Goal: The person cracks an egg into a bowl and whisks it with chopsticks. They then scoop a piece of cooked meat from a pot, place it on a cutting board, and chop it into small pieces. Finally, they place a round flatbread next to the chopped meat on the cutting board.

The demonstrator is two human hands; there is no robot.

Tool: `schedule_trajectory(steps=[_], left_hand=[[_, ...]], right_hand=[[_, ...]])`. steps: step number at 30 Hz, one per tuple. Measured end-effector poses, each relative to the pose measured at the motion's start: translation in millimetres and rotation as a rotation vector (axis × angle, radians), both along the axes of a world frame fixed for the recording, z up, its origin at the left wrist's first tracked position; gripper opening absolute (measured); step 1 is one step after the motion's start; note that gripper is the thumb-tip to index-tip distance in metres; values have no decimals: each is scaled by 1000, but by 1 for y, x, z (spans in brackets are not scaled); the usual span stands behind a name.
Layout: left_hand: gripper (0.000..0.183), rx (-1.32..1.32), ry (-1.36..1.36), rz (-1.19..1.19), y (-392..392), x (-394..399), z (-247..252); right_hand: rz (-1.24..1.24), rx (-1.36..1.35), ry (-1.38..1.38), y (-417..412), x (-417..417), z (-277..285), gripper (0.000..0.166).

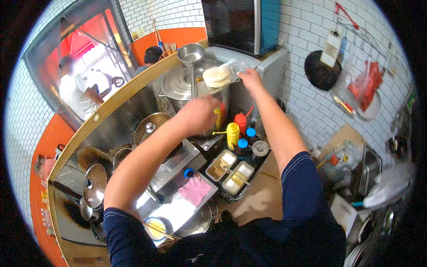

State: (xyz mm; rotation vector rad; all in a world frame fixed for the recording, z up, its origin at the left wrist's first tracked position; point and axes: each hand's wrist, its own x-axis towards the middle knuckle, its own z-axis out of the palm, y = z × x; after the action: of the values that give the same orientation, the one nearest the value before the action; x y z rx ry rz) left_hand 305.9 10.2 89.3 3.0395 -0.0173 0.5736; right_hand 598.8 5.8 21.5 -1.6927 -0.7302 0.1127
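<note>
My right hand (251, 80) pinches the edge of a clear plastic bag (235, 66), which holds pale, round, flat pieces of food, perhaps bread (217, 77). The bag is over the right side of a large lidded steel pot (180, 87). My left hand (202, 114) is lower and to the left, in front of the pot, blurred; its fingers are not clear. A steel ladle (191, 55) lies over the pot lid, its handle running down behind my left hand. Below my hands stand a yellow squeeze bottle (233, 135) and a red one (240, 122).
Blue-capped bottles (242, 143), two open food containers (221, 165) and a pink cloth (196, 190) lie nearer me. A glass-lidded pan (94, 185) is at left; a bowl with yellow contents (155, 229) sits near my body. People (78, 90) are beyond the curved counter rim (111, 100).
</note>
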Motion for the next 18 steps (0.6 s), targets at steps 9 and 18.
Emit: schedule_trajectory(steps=[9, 18], left_hand=[[31, -20, 53, 483, 203, 129, -42], [85, -291, 464, 617, 140, 214, -7]], right_hand=[[865, 135, -1296, -20, 10, -37, 15], [613, 26, -20, 55, 58, -47, 23]])
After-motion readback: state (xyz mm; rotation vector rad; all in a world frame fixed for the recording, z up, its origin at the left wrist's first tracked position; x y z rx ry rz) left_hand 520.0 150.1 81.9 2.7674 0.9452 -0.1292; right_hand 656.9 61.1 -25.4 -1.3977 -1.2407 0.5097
